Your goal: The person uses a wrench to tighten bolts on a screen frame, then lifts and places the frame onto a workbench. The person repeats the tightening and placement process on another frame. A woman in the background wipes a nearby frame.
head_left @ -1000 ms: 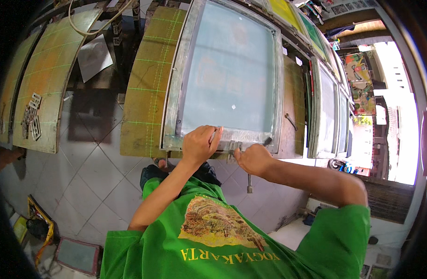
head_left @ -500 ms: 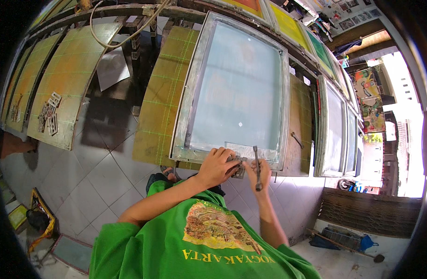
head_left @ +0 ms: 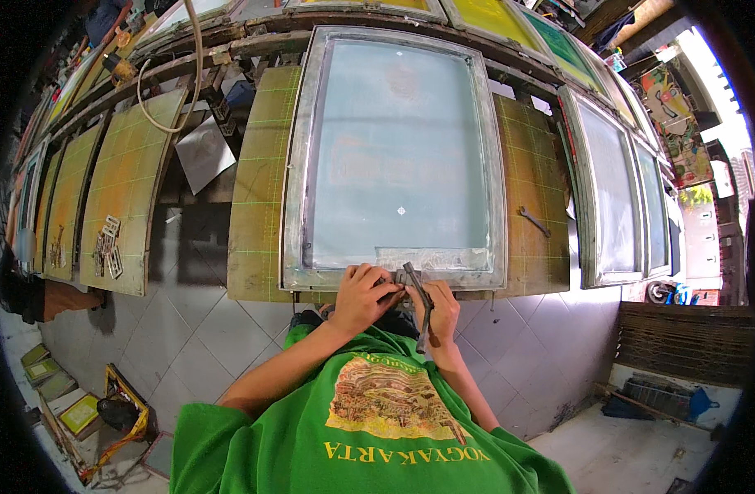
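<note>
As we count two hands, we find the left hand (head_left: 366,298) with fingers narrowed on one grey metal fitting (head_left: 403,278) at the lower edge of one rectangular mesh frame (head_left: 297,206), and the right hand (head_left: 440,311) gripping one slim, dark metal wrench (head_left: 427,306) near that edge, its long axis running from the frame toward the green shirt (head_left: 262,436)

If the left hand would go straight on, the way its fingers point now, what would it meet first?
The left hand would probably meet the metal piece at the frame's lower edge, which it seems to touch. The right hand is just beyond, but depth there is unclear.
</note>
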The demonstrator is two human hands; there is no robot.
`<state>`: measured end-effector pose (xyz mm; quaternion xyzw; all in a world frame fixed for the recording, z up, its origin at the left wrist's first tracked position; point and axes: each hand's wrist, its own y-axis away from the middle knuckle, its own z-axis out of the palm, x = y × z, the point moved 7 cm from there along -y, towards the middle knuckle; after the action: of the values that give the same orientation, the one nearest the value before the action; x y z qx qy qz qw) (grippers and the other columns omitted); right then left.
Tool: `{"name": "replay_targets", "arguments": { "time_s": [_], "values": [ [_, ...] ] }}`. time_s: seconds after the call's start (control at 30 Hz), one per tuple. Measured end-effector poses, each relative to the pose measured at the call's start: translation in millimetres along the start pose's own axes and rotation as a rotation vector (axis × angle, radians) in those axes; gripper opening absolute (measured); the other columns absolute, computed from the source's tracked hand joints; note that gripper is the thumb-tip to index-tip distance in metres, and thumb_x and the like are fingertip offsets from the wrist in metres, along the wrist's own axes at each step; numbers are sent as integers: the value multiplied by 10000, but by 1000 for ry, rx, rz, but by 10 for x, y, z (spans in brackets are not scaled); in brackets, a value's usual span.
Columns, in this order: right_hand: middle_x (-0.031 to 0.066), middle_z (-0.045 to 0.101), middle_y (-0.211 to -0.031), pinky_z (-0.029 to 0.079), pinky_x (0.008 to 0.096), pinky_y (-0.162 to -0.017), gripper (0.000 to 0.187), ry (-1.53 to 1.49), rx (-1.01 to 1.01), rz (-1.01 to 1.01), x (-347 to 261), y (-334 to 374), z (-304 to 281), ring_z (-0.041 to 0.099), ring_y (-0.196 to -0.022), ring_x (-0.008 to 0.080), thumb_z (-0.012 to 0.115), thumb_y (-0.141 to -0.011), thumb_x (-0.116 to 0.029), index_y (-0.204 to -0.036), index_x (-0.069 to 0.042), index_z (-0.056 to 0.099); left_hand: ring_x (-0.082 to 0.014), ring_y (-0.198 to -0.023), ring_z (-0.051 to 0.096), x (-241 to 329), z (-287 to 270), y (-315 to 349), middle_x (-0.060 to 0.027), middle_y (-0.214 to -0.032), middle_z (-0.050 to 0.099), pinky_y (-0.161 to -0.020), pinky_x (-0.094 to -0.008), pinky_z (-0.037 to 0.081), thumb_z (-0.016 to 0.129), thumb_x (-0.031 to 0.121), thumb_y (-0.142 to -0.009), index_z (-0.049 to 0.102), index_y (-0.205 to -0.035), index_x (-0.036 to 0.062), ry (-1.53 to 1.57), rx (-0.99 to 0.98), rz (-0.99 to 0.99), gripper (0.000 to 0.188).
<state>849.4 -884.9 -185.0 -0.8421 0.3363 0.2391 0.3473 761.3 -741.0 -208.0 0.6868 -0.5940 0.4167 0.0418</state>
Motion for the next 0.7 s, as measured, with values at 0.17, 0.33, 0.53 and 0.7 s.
{"name": "replay_targets", "arguments": {
  "time_s": [0.17,0.33,0.53,0.7],
  "values": [
    [144,669,-929,540,358,-668,257,-55,-10,6,22,-40,-135,674,-764,294,924,-802,-54,-912,20,703,-232,-1009,599,95,51,67,13,-1030,635,-897,-437,424,869,194,-834,784,-1000,170,-21,40,-39,188],
    [127,671,-914,547,376,-684,216,-110,-96,-48,104,-68,-109,676,-771,299,899,-815,-39,-876,10,697,-237,-998,601,137,54,80,6,-1025,636,-904,-442,417,880,173,-834,774,-994,144,-58,56,-52,194],
    [123,668,-937,560,389,-694,223,-114,-152,-172,75,-151,-183,689,-812,309,892,-802,-36,-915,0,703,-264,-982,604,200,97,146,-14,-1025,642,-910,-452,417,880,154,-838,722,-980,113,-122,113,-113,217],
    [125,675,-1036,575,405,-725,239,-178,-433,-256,135,-243,-184,706,-857,333,851,-846,-66,-1041,11,737,-297,-1017,610,270,209,233,-56,-1039,651,-924,-467,426,887,123,-818,703,-957,89,-122,203,-169,234]
  ]
}}
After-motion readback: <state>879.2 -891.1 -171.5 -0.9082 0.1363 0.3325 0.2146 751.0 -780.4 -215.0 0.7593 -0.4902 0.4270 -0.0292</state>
